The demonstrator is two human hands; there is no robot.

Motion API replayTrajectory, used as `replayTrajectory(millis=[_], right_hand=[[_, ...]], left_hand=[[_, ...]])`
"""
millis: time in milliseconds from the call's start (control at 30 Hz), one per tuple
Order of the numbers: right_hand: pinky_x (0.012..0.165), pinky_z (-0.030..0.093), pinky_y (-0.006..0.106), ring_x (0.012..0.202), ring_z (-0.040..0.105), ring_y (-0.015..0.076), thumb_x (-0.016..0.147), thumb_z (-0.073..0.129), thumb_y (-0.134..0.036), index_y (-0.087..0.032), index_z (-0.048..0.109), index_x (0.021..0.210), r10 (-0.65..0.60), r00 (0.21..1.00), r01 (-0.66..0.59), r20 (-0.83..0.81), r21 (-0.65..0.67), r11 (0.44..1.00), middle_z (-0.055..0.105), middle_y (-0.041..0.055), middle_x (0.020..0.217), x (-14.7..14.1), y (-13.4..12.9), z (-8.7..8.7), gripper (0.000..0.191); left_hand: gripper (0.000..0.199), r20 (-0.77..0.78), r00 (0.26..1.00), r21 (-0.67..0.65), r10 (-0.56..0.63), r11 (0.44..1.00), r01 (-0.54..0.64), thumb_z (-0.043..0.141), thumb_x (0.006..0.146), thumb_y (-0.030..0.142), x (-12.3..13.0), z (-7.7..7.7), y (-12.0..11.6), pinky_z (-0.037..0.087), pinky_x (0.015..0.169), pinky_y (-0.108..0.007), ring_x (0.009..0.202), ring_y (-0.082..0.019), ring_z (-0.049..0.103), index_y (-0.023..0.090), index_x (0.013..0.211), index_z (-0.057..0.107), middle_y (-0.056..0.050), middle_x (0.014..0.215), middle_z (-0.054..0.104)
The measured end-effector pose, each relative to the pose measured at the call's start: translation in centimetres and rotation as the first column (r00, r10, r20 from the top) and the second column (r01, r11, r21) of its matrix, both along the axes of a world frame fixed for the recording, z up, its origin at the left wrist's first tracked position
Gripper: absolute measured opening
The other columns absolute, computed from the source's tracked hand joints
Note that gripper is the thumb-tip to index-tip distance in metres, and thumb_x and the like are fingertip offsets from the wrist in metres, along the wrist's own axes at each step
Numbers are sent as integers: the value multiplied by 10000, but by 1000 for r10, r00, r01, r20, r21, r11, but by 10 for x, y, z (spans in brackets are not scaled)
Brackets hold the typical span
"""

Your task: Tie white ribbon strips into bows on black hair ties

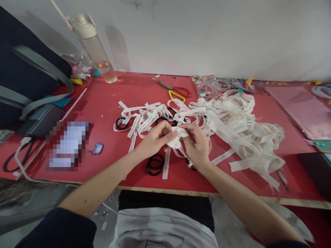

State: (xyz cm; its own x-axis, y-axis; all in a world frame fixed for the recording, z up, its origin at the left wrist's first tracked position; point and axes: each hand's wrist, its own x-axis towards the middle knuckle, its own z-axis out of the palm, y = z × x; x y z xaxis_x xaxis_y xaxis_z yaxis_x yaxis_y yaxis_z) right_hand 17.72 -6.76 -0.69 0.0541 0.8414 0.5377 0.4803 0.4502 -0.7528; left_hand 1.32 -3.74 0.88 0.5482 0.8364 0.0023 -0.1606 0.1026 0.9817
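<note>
The left hand (159,137) and right hand (197,144) have their fingers closed around a bunched white ribbon (177,140) between them, neither nearer; I can't make out its long axis. Left of that bunch, nearer the person, sit black hair ties (155,168); left and beyond, printed ribbon strips (148,120); farther beyond, scissors (173,90); right of it, a ribbon heap (241,120) crowds the table (124,88).

A red-topped table (139,91) bore a tall clear bottle (95,51) of pale liquid, metal scissors (172,88) with one red and one yellow handle, tangled white lettered ribbons (248,122), round black bands (148,166) and a small blue figure (98,148).
</note>
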Motion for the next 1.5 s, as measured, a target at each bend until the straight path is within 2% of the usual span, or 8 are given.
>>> replayTrajectory(millis=[333, 500, 700, 800, 900, 1100, 1300, 1500], right_hand=[[662, 533, 270, 759, 669, 151, 905, 521, -166, -243, 620, 1022, 23, 1000, -23, -6, -31, 999, 705, 14, 902, 1, 2, -2, 171], [677, 533, 276, 782, 654, 151, 920, 555, -207, -235, 601, 1078, 148, 986, -153, -74, -66, 986, 689, 28, 957, 3, 3, 0, 168], [633, 516, 276, 702, 609, 139, 916, 613, -296, -242, 560, 1112, 92, 957, -136, -275, -145, 980, 618, -3, 838, 1, 2, 3, 211], [621, 504, 280, 698, 589, 142, 938, 581, -389, -229, 578, 976, 99, 942, -152, -321, -146, 977, 599, 6, 811, 1, 1, 5, 164], [566, 487, 274, 636, 568, 135, 934, 577, -445, -224, 560, 865, 162, 933, -242, -320, -229, 943, 590, 4, 756, 0, 0, 6, 232], [461, 452, 240, 521, 556, 112, 903, 634, -342, -245, 502, 942, 292, 819, -483, -494, -319, 815, 597, -37, 704, -2, 0, 6, 169], [624, 499, 248, 723, 630, 126, 888, 619, -210, -223, 557, 931, 222, 948, -270, -228, -209, 940, 626, -10, 807, -1, -1, 2, 76], [641, 507, 265, 729, 613, 136, 917, 614, -281, -232, 610, 961, 145, 983, -161, -114, -149, 976, 650, 6, 847, 0, -1, 2, 66]], left_hand=[[255, 46, 990, -99, -136, 985, 140, 654, 879, 352, -1, 1, 1, 380, 425, -146, 448, -32, 472, 184, 861, 462, 75, 608, 551], [262, 34, 996, -87, -80, 993, 83, 662, 870, 374, -2, 2, 2, 409, 431, -155, 469, -42, 484, 172, 883, 495, 62, 620, 557], [299, 54, 998, -54, 26, 998, -23, 695, 842, 397, -2, 1, 4, 405, 425, -155, 460, -39, 480, 176, 895, 500, 60, 640, 572], [290, 29, 992, 3, 120, 993, -120, 673, 859, 415, -2, 0, 6, 423, 442, -165, 462, -47, 492, 185, 911, 504, 61, 633, 562], [304, -3, 987, 50, 159, 986, -158, 665, 858, 446, -3, 1, 5, 447, 457, -173, 477, -57, 510, 199, 941, 508, 66, 635, 541], [303, -43, 979, 93, 197, 977, -192, 644, 869, 467, -4, 2, 5, 455, 463, -175, 475, -62, 519, 206, 953, 515, 64, 637, 524], [275, -32, 984, 97, 173, 981, -169, 627, 890, 440, -5, -1, 6, 445, 464, -164, 475, -51, 512, 207, 982, 515, 67, 652, 542], [278, -43, 988, 86, 146, 986, -142, 639, 882, 434, -5, 2, 5, 447, 467, -170, 484, -59, 518, 204, 974, 514, 66, 642, 546]])
